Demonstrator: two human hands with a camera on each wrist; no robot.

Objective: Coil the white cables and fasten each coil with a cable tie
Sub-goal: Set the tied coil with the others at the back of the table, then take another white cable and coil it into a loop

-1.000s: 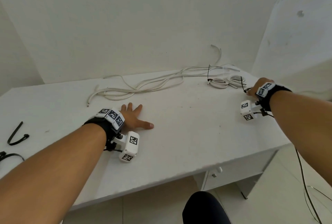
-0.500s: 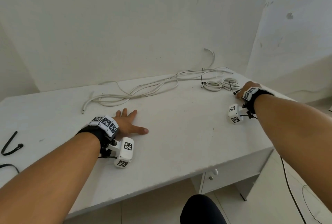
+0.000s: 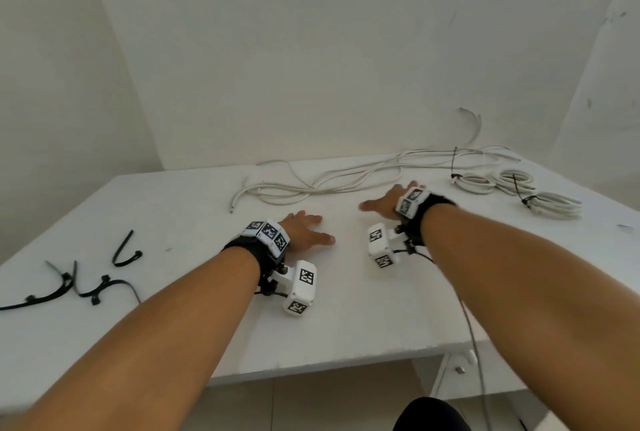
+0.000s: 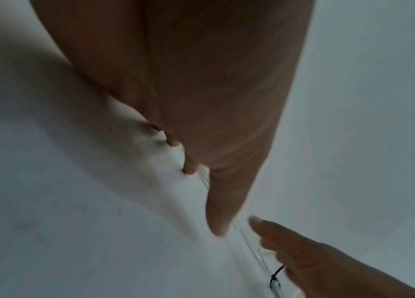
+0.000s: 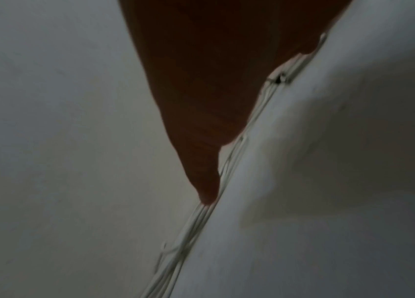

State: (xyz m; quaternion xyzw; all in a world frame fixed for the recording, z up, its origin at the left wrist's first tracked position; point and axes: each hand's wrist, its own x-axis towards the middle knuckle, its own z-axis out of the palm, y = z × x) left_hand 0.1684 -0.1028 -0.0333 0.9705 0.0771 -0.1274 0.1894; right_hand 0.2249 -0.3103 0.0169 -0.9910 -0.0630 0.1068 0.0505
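White laminate: the surface (image 3: 363,309) carries every item, with a drawer front under its right near edge.
Loose cables: a bundle of uncoiled white cables (image 3: 346,181) runs along the far side, from about 11 o'clock to 1 o'clock of the hands, one end lifting up the wall.
Finished coils: three tied coils (image 3: 512,188) lie at 2 o'clock, each bound by a black tie; one tie tail stands upright.
Spare ties: black cable ties (image 3: 90,278) lie scattered at 9 o'clock, well apart from the cables.
Left hand: the left hand (image 3: 304,233) lies palm-down on the surface, grip wide, fingers straight and spread, holding nothing.
Right hand: the right hand (image 3: 391,200) is palm-down just short of the loose cables, grip wide, thumb stretched toward the left hand; whether its fingertips touch the cables I cannot tell.
Wrist views: both are dim and blurred.
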